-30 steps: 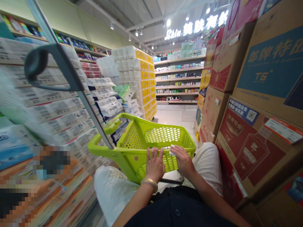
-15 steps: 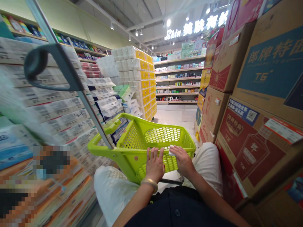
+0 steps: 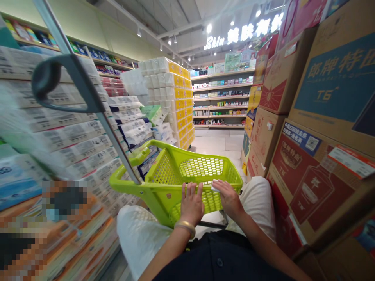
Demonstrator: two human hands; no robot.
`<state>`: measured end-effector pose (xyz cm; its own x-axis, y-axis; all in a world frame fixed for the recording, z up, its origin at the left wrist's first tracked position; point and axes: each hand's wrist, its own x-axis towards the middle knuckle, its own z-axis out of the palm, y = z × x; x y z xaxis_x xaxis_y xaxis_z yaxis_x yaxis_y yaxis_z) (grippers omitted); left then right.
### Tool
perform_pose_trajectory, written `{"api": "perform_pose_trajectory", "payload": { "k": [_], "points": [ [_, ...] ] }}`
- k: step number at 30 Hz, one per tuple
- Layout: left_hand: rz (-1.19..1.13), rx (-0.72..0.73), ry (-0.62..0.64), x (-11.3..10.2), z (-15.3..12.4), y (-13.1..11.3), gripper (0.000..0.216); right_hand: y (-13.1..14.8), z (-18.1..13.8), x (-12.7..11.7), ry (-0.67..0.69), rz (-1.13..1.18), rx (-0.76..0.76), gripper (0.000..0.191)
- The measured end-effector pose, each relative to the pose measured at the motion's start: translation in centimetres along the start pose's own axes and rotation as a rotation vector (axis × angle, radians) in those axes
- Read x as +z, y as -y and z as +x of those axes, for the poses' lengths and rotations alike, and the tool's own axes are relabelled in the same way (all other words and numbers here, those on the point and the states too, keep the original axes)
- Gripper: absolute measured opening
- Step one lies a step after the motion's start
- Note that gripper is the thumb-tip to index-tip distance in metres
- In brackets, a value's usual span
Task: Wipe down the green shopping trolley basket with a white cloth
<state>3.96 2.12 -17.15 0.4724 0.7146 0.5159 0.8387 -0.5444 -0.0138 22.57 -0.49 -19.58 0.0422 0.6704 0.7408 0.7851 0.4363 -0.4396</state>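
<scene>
A lime-green shopping cart (image 3: 164, 166) with lattice walls stands between my knees, and its basket holds nothing that I can see. My left hand (image 3: 191, 203), with a gold-coloured bangle at the wrist, rests on the near wall with its fingers hooked over the rim. Beside it on the right, my right hand (image 3: 230, 199) presses a small folded white tissue (image 3: 215, 185) against the same rim. That hand's fingertips lie on the tissue; the thumb is hidden. From the cart's left end a metal pole (image 3: 115, 144) with a grey grip (image 3: 70, 84) rises at a slant.
Stacked cartons (image 3: 310, 168) rise close on my right. Packs of paper (image 3: 84, 132) are piled on the left, with a tall stack of yellow-and-white packs (image 3: 181, 105) behind. Shelves of small goods (image 3: 221, 99) stand at the back, beyond a pale floor (image 3: 208, 140).
My right hand has slid slightly to the right along the rim with the tissue. My left hand and the cart have stayed in place.
</scene>
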Motion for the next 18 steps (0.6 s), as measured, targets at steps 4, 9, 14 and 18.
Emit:
{"api": "perform_pose_trajectory", "payload": {
  "k": [4,9,14,18],
  "points": [
    [-0.002,0.005,0.014,-0.6,0.0,0.0,0.068,-1.6,-0.1,-1.0,-0.062,-0.065,0.086,0.043],
    [-0.004,0.009,0.014,-0.8,0.0,-0.1,0.068,-2.8,-0.2,-1.6,-0.148,-0.153,0.192,0.044],
    [-0.002,0.008,0.000,-0.5,0.0,0.0,0.068,0.1,-0.1,0.2,-0.028,-0.039,0.020,0.044],
    [-0.004,0.015,0.027,-0.8,0.0,0.0,0.068,-0.6,-0.2,-0.5,-0.041,-0.033,0.046,0.044]
  ]
}}
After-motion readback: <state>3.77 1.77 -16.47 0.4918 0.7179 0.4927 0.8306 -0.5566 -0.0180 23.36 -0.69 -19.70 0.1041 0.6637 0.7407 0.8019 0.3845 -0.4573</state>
